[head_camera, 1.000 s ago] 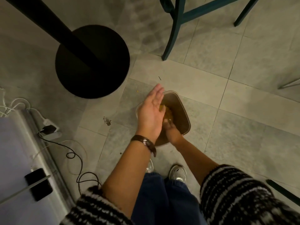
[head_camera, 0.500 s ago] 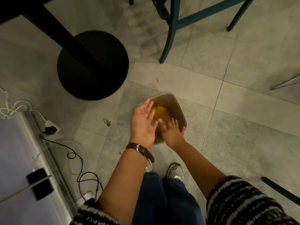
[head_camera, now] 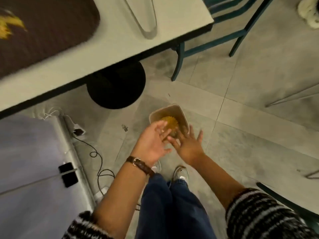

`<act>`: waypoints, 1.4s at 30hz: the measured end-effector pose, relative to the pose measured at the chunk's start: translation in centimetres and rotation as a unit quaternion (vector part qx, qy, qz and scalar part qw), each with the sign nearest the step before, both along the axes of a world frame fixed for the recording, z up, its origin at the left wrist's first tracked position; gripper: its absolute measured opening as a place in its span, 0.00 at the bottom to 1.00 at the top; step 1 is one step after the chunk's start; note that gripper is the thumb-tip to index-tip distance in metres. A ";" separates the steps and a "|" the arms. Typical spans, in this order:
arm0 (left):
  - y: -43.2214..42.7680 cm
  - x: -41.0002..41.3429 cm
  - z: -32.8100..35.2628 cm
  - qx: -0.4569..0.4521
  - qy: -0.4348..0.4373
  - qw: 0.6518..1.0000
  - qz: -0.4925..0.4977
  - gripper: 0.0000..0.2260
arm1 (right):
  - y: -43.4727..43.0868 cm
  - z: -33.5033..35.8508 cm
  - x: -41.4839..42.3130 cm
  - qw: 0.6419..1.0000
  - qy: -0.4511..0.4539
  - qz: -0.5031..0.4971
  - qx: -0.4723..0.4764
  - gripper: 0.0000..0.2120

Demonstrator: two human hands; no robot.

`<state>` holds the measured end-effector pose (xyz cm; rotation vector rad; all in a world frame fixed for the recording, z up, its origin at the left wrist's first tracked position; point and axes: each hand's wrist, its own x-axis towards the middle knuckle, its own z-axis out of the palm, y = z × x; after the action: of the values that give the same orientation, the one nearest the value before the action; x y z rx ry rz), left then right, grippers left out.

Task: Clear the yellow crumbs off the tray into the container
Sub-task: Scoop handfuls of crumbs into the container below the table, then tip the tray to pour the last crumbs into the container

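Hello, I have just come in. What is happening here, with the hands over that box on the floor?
A person stands over a container on the tiled floor. Both hands are open above it: the left hand and the right hand, fingers spread, holding nothing. A pile of yellow crumbs already lies inside. On the table a dark tray still shows some yellow bits, so the job looks unfinished.

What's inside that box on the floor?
A heap of yellow crumbs sits inside the beige square plastic container. The open left hand and right hand cover its near part.
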<state>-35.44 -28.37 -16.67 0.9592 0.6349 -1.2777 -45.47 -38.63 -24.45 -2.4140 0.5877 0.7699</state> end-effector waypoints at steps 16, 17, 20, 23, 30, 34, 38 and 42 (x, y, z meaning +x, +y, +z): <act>16.1 0.1 23.4 0.056 -0.239 0.964 0.105 0.17 | 8.9 23.9 1.0 0.967 -0.085 -0.103 0.215 0.15; 17.1 0.8 23.8 0.056 -0.244 0.961 0.116 0.17 | 9.4 24.6 2.5 0.967 -0.089 -0.104 0.216 0.14; 20.1 3.0 24.4 0.057 -0.249 0.957 0.136 0.18 | 10.7 26.3 7.6 0.952 -0.100 -0.138 0.255 0.10; 23.2 6.5 23.9 0.064 -0.244 0.957 0.147 0.16 | 12.6 27.2 12.6 0.927 -0.088 -0.189 0.313 0.08; 30.6 18.7 20.1 0.237 -0.258 0.925 0.149 0.16 | 19.3 24.9 23.6 0.836 0.007 -0.356 0.418 0.12; 33.0 25.1 16.8 0.363 -0.334 0.865 0.088 0.17 | 22.7 22.8 27.8 0.819 0.033 -0.380 0.429 0.10; 34.2 28.6 14.3 0.442 -0.375 0.814 0.042 0.20 | 25.3 21.7 29.5 0.818 0.043 -0.385 0.426 0.08; 34.7 28.1 12.6 0.466 -0.407 0.785 0.005 0.15 | 26.3 21.5 29.1 0.839 0.046 -0.362 0.404 0.11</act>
<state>-7.31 6.36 -4.06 2.1537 0.5448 -0.3399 -16.32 -12.30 -2.99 -1.2365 0.9061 0.6108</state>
